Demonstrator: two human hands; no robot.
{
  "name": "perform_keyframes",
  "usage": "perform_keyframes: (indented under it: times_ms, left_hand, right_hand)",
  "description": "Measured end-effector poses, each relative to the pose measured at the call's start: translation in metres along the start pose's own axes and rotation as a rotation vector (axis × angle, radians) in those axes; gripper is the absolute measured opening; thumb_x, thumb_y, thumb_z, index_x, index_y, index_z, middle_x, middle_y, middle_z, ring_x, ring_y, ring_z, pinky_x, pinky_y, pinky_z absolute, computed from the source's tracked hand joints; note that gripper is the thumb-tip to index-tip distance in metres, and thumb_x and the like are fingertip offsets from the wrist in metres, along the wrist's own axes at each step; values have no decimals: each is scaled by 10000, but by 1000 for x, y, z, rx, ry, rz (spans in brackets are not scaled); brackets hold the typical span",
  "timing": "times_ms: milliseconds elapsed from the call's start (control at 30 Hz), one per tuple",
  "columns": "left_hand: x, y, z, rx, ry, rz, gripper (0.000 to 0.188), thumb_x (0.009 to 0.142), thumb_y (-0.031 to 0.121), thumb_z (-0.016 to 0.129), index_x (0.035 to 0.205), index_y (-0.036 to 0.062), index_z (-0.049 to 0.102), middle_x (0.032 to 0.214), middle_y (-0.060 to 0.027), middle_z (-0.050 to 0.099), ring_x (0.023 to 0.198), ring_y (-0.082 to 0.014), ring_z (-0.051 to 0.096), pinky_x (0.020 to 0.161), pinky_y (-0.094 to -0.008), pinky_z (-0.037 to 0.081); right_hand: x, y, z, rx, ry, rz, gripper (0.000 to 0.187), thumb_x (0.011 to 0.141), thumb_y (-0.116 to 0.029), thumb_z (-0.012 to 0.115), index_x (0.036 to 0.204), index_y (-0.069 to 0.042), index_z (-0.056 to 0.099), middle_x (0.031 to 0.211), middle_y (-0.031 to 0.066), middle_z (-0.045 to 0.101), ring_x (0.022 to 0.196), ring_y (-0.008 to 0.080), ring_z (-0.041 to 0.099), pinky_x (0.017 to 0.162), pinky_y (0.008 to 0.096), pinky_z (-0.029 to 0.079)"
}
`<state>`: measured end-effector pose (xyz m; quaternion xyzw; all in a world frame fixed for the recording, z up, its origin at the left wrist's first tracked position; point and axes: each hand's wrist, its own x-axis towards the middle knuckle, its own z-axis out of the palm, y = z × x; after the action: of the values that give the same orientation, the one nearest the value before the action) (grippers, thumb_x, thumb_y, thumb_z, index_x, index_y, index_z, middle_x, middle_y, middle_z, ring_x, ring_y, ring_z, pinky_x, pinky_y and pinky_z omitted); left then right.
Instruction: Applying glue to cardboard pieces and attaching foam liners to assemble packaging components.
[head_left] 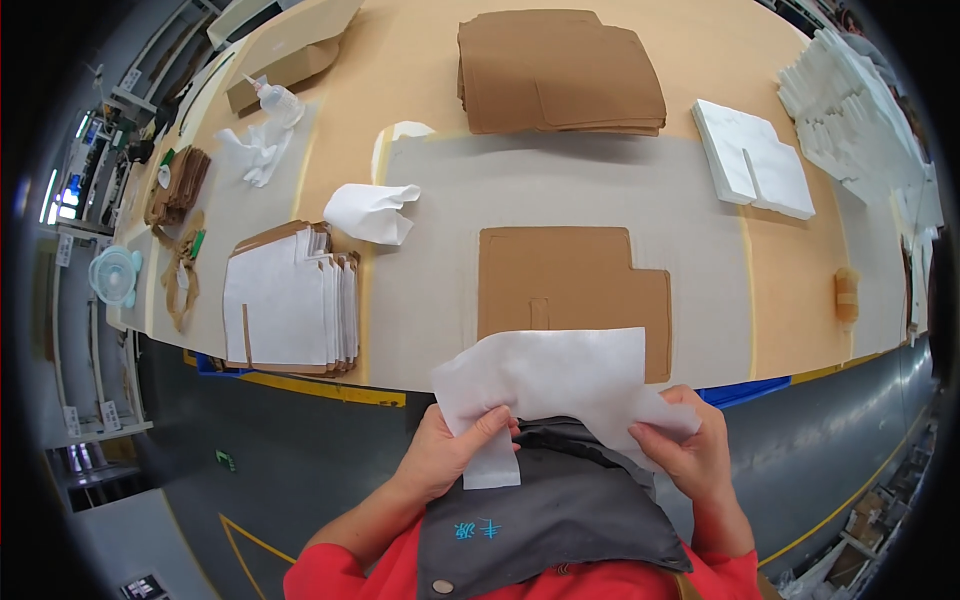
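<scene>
A white sheet (560, 365) with cut edges is stretched between my two hands, just over the table's front edge. My left hand (455, 445) pinches its left part, where a narrow flap hangs down. At the other end, my right hand (690, 445) grips a corner between thumb and fingers. Beyond the sheet lies a single brown piece (570, 270) with a stepped corner, flat on the grey mat; the sheet hides its near part. To the left stands a stack of white-topped brown pieces (285, 300).
A brown stack (560, 75) is at the back. White stacks (752, 160) (850, 120) stand at right, near a tape roll (846, 298). Crumpled white paper (372, 212), a squeeze bottle (278, 98), brown bundles (180, 185) and a small fan (115, 276) are at left.
</scene>
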<state>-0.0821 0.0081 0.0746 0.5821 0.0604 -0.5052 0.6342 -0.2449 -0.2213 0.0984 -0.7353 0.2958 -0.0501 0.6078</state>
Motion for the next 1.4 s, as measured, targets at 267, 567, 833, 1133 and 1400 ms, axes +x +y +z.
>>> perform_keyframes:
  times_ms: [267, 567, 833, 1133, 1400]
  left_hand:
    - [-5, 6, -4, 267, 71, 128, 190, 949, 150, 730, 1061, -1, 752, 930, -29, 742, 844, -74, 647, 752, -236, 510]
    - [-39, 43, 2, 488, 64, 362, 224, 912, 88, 751, 1100, -29, 718, 925, -48, 725, 793, -94, 652, 727, -240, 504]
    - [8, 13, 0, 602, 247, 565, 728, 905, 69, 735, 1532, 27, 369, 827, -94, 741, 697, -85, 647, 667, -245, 524]
    - [12, 2, -4, 1080, 289, 921, 486, 943, -1, 648, 1408, 108, 562, 887, -121, 678, 628, -225, 594, 633, -302, 522]
    - [27, 24, 4, 1038, 245, 734, 303, 920, 17, 668, 1205, 101, 727, 789, -121, 626, 651, -243, 591, 622, -318, 496]
  right_hand:
    - [7, -8, 1, -304, 74, -275, 194, 826, -83, 806, 1006, -40, 749, 794, 84, 682, 671, 213, 644, 609, 292, 489]
    - [-19, -57, -18, -473, 201, -495, 243, 749, -11, 817, 983, -45, 762, 799, 63, 697, 661, 194, 649, 575, 267, 473]
    - [23, -6, -4, -177, 141, -107, 236, 894, -63, 721, 1126, -23, 738, 846, 112, 731, 674, 135, 623, 646, 261, 497]
    - [17, 5, 14, -349, 169, -293, 319, 906, -31, 706, 1224, -58, 711, 740, 128, 618, 601, 202, 574, 604, 262, 474]
    - [34, 2, 10, -314, 117, -206, 373, 931, -8, 665, 1298, -78, 674, 761, 126, 619, 607, 169, 508, 619, 238, 457]
